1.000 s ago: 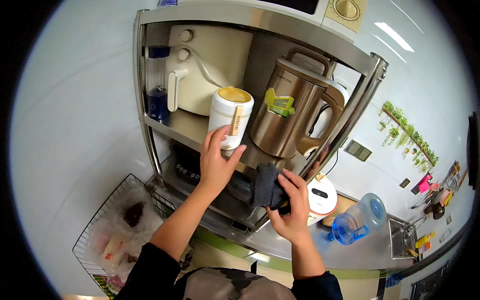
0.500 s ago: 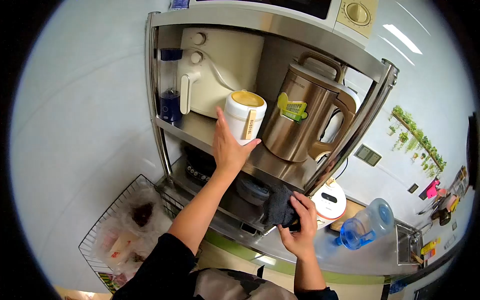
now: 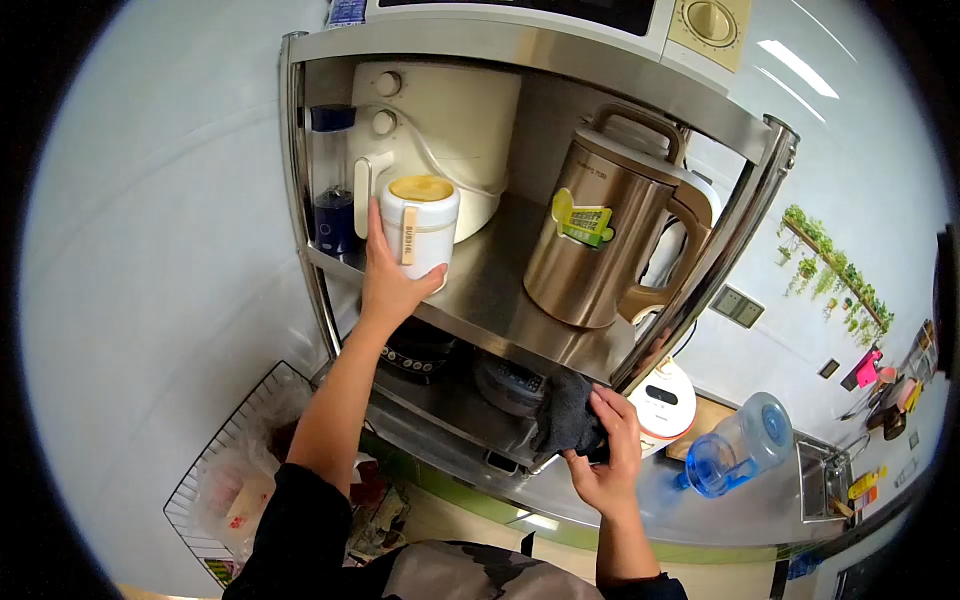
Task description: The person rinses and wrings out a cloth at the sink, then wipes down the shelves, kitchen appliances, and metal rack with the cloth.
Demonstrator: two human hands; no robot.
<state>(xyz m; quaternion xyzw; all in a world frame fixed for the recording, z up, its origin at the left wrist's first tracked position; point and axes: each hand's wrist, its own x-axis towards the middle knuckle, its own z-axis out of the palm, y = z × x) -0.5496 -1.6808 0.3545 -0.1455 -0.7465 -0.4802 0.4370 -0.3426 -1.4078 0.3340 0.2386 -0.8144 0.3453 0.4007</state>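
My left hand (image 3: 393, 280) is wrapped round the lower part of a white jar (image 3: 433, 235) with a yellow top and a tan label strap. The jar is upright at the front of the metal shelf (image 3: 490, 290), before a cream appliance (image 3: 450, 120) with two knobs. My right hand (image 3: 612, 455) grips a dark grey cloth (image 3: 570, 415) below the shelf's front edge. Above that hand stands a bronze metal pitcher appliance (image 3: 590, 230) with a green sticker. A clear bottle with a dark blue base (image 3: 334, 220) is left of the jar.
Black appliances (image 3: 510, 385) sit on the lower shelf. A wire basket (image 3: 215, 470) with plastic bags is at lower left. To the right are a white rice cooker (image 3: 665, 400), a blue water bottle (image 3: 740, 445) and a sink (image 3: 825, 485). The rack's metal post (image 3: 745, 220) slants at right.
The white jar and my left hand have moved left along the shelf, away from the bronze pitcher. My right hand and the cloth are slightly lower and farther right in view.
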